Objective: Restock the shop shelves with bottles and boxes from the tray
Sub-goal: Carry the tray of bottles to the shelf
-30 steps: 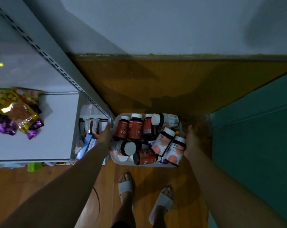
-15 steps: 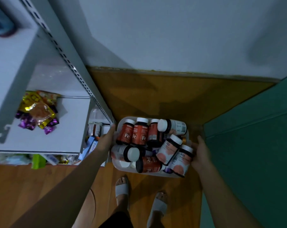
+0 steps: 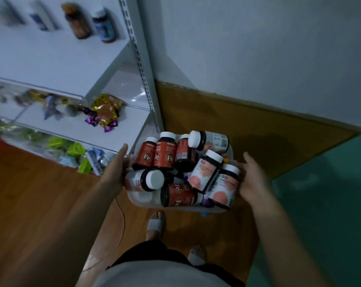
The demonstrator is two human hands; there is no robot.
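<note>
- Tray of pale plastic, heaped with bottles, is held in the air between both hands, above the wooden floor and just right of the shelf unit's perforated post
- Left grip is closed on the tray's left side: the thumb lies along the rim beside the red bottles, and the fingers are hidden beneath
- Right grip holds the tray's right side, palm against the wall and thumb raised clear; its fingers are out of sight under the tray
- Three red "Fe" bottles with white caps stand in a row at the tray's far left
- A dark bottle lies on its side across the far right corner
- Two pink-label bottles lean side by side along the right edge, touching each other
- Near the left grip a capped bottle lies with its white cap turned towards the middle; a fourth red bottle lies flat at the near edge
- The upper shelf carries a blurred row of bottles, among them a brown bottle and a blue bottle
- The middle shelf holds gold and purple sweet packets; green packs sit lower down
- Sandalled feet stand on the floor below the tray
</note>
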